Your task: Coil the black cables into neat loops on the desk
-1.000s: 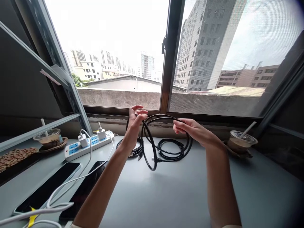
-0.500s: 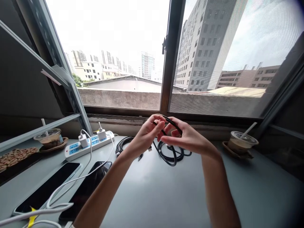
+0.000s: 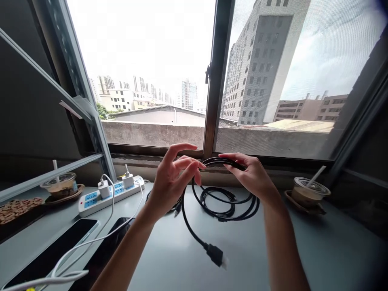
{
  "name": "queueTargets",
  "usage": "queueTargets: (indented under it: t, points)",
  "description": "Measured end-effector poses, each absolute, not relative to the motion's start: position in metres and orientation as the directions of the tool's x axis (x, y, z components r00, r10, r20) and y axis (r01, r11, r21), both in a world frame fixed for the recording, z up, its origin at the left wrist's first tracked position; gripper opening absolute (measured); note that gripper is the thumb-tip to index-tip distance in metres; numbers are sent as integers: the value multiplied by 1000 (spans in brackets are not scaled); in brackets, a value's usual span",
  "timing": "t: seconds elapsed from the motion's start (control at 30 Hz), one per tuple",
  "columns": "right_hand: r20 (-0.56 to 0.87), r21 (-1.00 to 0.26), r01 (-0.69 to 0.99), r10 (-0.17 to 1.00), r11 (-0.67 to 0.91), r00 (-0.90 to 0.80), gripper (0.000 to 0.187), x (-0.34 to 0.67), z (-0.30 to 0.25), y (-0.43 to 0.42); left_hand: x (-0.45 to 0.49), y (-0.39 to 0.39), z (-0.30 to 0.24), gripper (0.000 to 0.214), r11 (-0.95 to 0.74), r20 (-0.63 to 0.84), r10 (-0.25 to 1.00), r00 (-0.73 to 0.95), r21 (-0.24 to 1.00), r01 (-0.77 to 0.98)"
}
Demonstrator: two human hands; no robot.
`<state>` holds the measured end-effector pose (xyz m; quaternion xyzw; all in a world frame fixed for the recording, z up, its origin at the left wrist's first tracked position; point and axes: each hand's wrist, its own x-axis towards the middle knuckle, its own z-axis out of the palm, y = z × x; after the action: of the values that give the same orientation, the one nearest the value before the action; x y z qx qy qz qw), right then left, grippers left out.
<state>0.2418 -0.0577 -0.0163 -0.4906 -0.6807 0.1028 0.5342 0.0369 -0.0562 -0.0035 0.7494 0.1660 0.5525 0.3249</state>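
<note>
A black cable is gathered in hanging loops between my hands, above the table. My right hand grips the top of the loops between thumb and fingers. My left hand pinches the cable at the left of the loops, with its index finger stretched out above. One cable end hangs down between my forearms, its black plug carrying a clear tip. Behind the loops, a second coiled black cable lies on the table. Another black cable is mostly hidden behind my left hand.
To the left stand a white power strip with two chargers, white cords, and two dark phones. A lidded drink cup is at the far left, another cup at the right. The window rises behind the table.
My hands have moved apart, and the left index finger has lifted away. The cable now hangs in wider loops, with its plug end dangling in front. The view has tilted slightly up.
</note>
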Motion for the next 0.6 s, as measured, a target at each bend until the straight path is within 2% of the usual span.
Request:
queueTargets:
  t: [0.1, 0.2, 0.27, 0.33, 0.4, 0.5, 0.6]
  points:
    - [672, -642, 558, 737, 527, 76, 26, 240, -16, -61, 38, -51, -8, 42, -859, 822, 508, 257, 507, 77]
    - [748, -572, 591, 657, 569, 92, 36, 236, -13, -66, 45, -31, -22, 62, -873, 781, 486, 393, 412, 260]
    - [792, -546, 573, 600, 611, 115, 44, 234, -11, -71, 52, -16, -34, 67, -848, 715, 530, 456, 438, 298]
    - [828, -530, 508, 543, 679, 138, 49, 235, -8, -76, 58, -5, -42, 56, -807, 691, 590, 418, 519, 282]
    - [853, -515, 440, 487, 735, 186, 51, 237, -5, -80, 62, 0, -46, 33, -750, 650, 651, 393, 629, 203]
    - [850, -526, 383, 464, 759, 248, 52, 237, -5, -80, 64, -3, -43, 47, -598, 573, 697, 431, 796, -92]
    - [812, -584, 357, 530, 729, 245, 48, 233, -8, -72, 60, -9, -36, 49, -373, 507, 787, 351, 845, -384]
